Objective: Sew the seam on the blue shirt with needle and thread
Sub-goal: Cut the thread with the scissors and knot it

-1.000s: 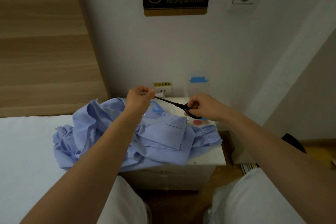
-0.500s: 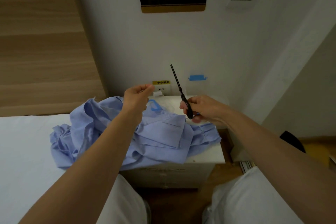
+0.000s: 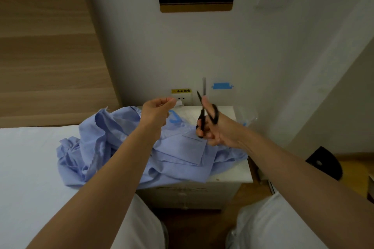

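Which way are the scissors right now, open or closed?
Open. The scissors' two blades point up in a narrow V above the right hand, and the black handle loops sit apart.

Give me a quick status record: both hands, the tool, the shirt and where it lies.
left hand: raised above the shirt, fingers curled, thumb tip against forefinger; whatever the pinch holds is too thin to see
right hand: grips the scissors by their handles
scissors: black, held in the air, blades pointing up and apart
blue shirt: crumpled, lying partly on the nightstand, partly on the bed
nightstand: white, against the wall
bed: white sheet, to the person's left
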`<state>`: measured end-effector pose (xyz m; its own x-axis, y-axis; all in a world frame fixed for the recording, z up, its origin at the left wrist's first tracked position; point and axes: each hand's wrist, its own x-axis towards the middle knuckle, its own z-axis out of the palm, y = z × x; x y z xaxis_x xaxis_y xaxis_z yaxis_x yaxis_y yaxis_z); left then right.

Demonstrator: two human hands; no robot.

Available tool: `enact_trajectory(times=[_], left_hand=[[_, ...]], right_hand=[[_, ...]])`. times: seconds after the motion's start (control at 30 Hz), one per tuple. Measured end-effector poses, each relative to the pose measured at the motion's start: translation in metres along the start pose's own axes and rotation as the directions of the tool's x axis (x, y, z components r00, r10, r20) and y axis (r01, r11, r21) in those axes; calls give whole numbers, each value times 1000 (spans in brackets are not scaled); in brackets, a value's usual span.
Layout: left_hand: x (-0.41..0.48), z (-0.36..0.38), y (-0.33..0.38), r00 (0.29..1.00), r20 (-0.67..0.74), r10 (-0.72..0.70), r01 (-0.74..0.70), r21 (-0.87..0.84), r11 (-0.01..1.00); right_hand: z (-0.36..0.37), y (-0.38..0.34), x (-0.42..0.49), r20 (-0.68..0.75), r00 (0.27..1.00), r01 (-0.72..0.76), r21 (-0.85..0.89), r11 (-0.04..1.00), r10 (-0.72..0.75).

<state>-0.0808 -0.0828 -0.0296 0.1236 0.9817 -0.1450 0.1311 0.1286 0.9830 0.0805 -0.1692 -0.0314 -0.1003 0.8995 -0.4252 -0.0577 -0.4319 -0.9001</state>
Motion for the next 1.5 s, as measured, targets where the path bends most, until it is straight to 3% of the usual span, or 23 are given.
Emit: enact_trajectory(times=[0.5, 0.87, 1.2, 1.5], left_hand=[[0, -1, -2, 999, -19, -27, 27, -21, 999], [-8, 9, -2, 983, 183, 22, -5, -95, 995], [-2, 12, -1, 991, 76, 110, -107, -41, 993], [5, 15, -8, 991, 88, 102, -95, -76, 993]], right_hand=[[-17, 0, -18, 354, 932, -54, -65, 996, 73], [0, -7, -12, 238, 971, 15, -131, 991, 17], [6, -8, -7, 87, 991, 122, -233, 965, -104], [7, -5, -2, 9, 992, 121, -243, 962, -123]])
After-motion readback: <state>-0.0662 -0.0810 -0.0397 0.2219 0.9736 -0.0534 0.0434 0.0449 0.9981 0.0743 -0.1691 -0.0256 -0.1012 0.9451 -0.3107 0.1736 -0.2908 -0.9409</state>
